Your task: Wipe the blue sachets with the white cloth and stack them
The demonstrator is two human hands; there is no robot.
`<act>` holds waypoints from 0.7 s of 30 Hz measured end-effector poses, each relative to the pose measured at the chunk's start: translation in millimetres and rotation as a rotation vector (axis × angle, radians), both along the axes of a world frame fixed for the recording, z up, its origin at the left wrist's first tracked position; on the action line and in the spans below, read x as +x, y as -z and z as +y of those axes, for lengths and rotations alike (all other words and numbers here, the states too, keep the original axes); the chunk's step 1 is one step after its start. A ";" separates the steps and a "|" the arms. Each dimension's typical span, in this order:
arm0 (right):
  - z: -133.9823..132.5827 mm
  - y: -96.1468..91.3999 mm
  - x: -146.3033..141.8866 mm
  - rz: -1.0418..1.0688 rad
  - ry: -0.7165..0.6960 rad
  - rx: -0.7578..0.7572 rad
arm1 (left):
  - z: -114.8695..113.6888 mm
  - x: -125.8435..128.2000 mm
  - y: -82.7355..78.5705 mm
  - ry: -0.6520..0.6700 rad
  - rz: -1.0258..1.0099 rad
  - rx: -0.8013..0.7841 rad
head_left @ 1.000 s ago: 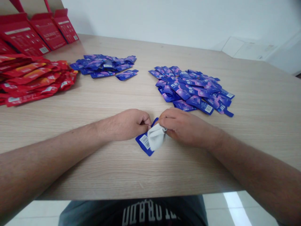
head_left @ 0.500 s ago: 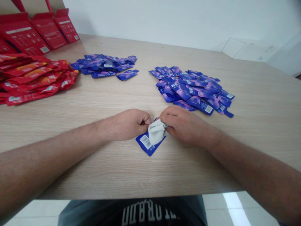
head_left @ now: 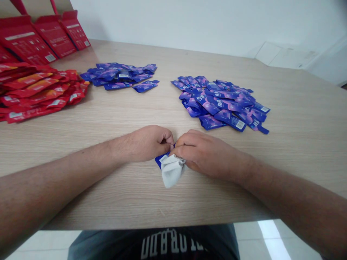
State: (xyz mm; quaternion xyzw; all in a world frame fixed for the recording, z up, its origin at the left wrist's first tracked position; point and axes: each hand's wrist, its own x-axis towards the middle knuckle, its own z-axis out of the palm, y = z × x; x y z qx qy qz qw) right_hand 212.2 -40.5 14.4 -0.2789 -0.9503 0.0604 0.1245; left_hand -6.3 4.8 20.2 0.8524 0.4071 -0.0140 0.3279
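A small blue sachet (head_left: 161, 159) with a barcode lies on the wooden table (head_left: 121, 115) between my hands. My left hand (head_left: 148, 142) is closed, pinching the sachet's upper edge. My right hand (head_left: 203, 153) is closed on a crumpled white cloth (head_left: 170, 172) that covers most of the sachet. Only the sachet's left corner shows. A heap of blue and purple sachets (head_left: 219, 101) lies just beyond my right hand.
A second, flatter pile of blue sachets (head_left: 121, 76) sits at the far left centre. Red sachets (head_left: 38, 92) are heaped at the left edge, with red cartons (head_left: 40, 36) behind them. The table's near edge runs just below my forearms.
My right hand has slid left and toward me with the white cloth, which now covers most of the sachet. My left hand has stayed in place.
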 end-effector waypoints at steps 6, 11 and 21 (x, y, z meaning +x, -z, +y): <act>8.0 2.5 7.6 0.050 0.123 0.000 | -0.9 0.5 -1.2 -0.011 0.015 0.008; -1.2 0.4 0.2 0.010 0.006 0.011 | 0.4 -0.9 1.1 0.002 -0.001 -0.008; 1.7 1.6 2.4 0.021 0.066 0.020 | -1.4 -0.1 -2.2 -0.003 0.006 -0.007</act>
